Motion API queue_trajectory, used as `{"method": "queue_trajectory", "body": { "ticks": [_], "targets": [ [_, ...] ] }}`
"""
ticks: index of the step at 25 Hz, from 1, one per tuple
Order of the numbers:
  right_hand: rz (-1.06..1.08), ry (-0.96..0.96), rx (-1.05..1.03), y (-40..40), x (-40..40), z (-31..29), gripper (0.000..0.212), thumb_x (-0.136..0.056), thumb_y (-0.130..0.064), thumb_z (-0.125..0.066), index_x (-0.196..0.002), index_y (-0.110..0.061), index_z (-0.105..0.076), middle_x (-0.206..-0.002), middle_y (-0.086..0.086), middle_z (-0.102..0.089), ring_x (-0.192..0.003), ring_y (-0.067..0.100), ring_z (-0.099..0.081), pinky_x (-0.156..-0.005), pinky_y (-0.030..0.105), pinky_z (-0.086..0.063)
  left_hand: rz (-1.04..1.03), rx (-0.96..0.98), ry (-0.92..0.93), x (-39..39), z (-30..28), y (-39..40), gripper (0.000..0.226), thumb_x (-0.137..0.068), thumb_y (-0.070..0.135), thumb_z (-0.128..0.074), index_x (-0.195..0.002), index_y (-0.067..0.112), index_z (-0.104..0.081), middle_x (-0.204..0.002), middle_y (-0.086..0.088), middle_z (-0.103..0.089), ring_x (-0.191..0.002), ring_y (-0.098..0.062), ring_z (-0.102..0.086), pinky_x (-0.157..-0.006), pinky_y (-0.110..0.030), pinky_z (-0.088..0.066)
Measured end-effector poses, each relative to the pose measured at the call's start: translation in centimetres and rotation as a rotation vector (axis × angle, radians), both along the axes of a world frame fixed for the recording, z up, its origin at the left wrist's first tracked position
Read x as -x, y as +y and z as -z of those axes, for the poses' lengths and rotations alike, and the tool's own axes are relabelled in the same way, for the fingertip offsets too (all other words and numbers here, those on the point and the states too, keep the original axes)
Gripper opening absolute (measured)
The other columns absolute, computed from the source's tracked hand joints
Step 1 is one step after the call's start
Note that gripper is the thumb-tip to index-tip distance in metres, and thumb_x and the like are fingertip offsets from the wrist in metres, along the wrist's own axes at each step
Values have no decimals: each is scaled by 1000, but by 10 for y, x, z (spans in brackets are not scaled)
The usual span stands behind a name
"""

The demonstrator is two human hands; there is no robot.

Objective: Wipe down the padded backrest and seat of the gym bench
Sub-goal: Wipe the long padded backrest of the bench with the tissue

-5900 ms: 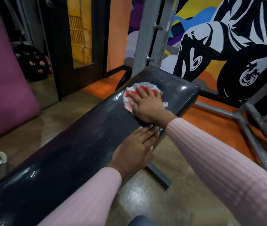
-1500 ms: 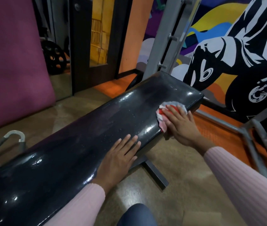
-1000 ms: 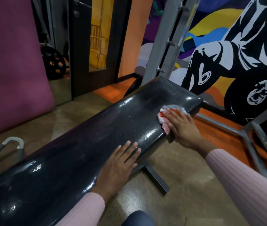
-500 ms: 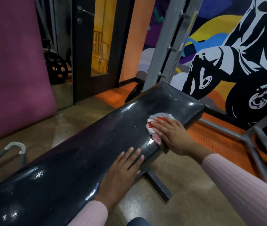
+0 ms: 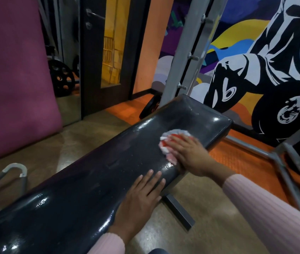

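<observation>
A long black padded gym bench (image 5: 90,180) runs from lower left to upper right, its surface glossy and wet-looking. My right hand (image 5: 189,154) presses a crumpled red-and-white cloth (image 5: 171,136) flat onto the pad near its far end, by the near edge. My left hand (image 5: 141,197) lies flat on the pad's near edge, fingers spread, holding nothing. Both arms wear pink ribbed sleeves.
Grey steel rack uprights (image 5: 187,52) rise behind the bench's far end. A grey frame bar (image 5: 281,169) crosses the orange mat at right. A weight plate (image 5: 62,79) stands back left beside a maroon pad (image 5: 13,74). A dark door (image 5: 94,57) is behind.
My right hand has slid the cloth from the pad's right side edge up onto the top surface and a little toward me. My left hand has stayed put.
</observation>
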State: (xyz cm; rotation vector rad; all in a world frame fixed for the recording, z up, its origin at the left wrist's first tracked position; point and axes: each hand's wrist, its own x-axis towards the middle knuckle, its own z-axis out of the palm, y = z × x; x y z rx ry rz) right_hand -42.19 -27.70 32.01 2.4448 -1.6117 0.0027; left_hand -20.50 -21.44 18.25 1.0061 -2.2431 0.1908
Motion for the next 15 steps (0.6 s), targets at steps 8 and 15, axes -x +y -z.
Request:
{"method": "queue_trajectory", "body": {
  "ticks": [8, 15],
  "targets": [
    [238, 53, -41, -56, -53, -8, 68, -90, -58, -3, -154, -37, -13, -164, -7, -10, -150, 27, -3, -119, 52, -5, -3, 22, 5, -2, 5, -1, 45, -97, 30, -37, -140, 17, -45, -150, -3, -38, -140, -23, -31, -108, -39, -29],
    [11, 137, -77, -42, -11, -7, 83, -79, -73, 18, -153, -42, -6, -163, -13, -8, -151, 19, -2, -119, 50, -10, -24, 6, -30, 2, 2, -2, 44, -97, 31, -40, -137, 19, -50, -149, -1, -39, -140, -22, -32, -108, -38, -29]
  ]
}}
